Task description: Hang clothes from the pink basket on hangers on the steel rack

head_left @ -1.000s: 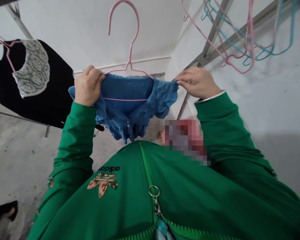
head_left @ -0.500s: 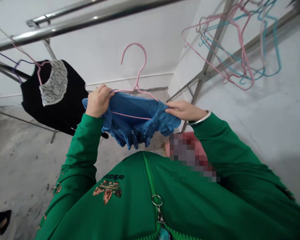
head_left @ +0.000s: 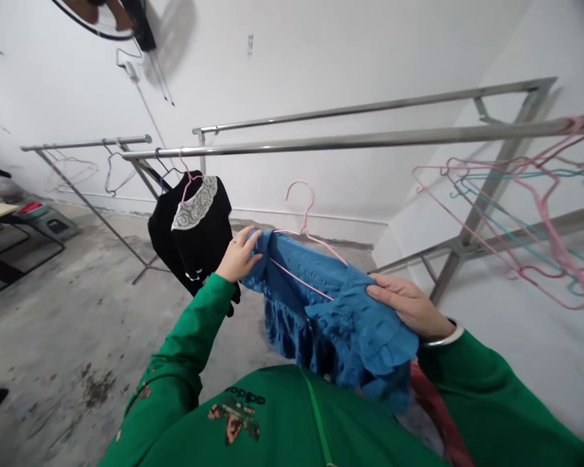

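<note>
A blue ruffled garment [head_left: 365, 331] hangs on a pink wire hanger [head_left: 309, 207] in front of my chest. The hanger's hook points up and stands apart from the rack. My left hand [head_left: 240, 255] is closed on the garment's left shoulder, fingers over the top. At the other shoulder, my right hand [head_left: 409, 301] pinches the cloth between thumb and fingers. Through the neck opening shows the hanger's lower bar. The garment's lower part falls in folds close to my green jacket.
A metal clothes rack [head_left: 292, 146] runs across in front. A black top with a lace collar [head_left: 194, 207] hangs at its left; pink and blue hangers [head_left: 549, 188] hang at the right. Another rack [head_left: 85, 144] stands at far left, and a wall fan [head_left: 111, 16] above.
The view has lifted and swung left, showing more of the rack and the fan. Both hands keep hold of the garment, which is now tilted down to the right with more of its cloth showing.
</note>
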Tool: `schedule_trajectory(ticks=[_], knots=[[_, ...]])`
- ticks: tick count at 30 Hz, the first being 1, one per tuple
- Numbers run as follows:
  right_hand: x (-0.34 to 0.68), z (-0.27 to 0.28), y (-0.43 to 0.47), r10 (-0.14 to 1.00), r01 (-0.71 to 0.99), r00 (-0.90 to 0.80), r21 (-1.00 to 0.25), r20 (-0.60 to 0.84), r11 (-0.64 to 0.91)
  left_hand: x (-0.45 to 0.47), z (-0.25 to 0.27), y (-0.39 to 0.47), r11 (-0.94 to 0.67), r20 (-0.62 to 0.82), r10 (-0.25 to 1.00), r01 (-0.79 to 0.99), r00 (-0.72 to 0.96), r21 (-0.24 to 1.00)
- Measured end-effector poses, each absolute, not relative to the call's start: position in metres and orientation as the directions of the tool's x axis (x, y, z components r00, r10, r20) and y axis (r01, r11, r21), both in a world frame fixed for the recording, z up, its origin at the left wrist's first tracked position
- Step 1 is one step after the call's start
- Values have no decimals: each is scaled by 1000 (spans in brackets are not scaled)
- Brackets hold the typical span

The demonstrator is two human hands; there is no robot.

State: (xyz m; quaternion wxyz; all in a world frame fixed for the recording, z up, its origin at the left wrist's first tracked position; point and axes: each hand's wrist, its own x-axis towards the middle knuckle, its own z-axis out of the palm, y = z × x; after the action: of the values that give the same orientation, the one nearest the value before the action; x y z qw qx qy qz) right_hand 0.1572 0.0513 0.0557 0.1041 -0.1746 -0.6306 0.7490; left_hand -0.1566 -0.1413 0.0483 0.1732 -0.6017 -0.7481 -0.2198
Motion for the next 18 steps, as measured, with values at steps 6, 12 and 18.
schedule_trajectory(ticks=[6, 12, 18], knots=[[93, 81, 34, 380, -99, -925, -977, 20, -189, -143, -6, -194, 268, 537, 733, 903, -417, 337], [-3, 94, 21, 352, -220, -918, -973, 184, -64, -115, -55, -227, 250, 442, 771, 856, -459, 452], [-99, 101, 2, 376, -303, -852, -929, 363, 210, -106, -79, -249, 223, 381, 810, 836, -445, 502]])
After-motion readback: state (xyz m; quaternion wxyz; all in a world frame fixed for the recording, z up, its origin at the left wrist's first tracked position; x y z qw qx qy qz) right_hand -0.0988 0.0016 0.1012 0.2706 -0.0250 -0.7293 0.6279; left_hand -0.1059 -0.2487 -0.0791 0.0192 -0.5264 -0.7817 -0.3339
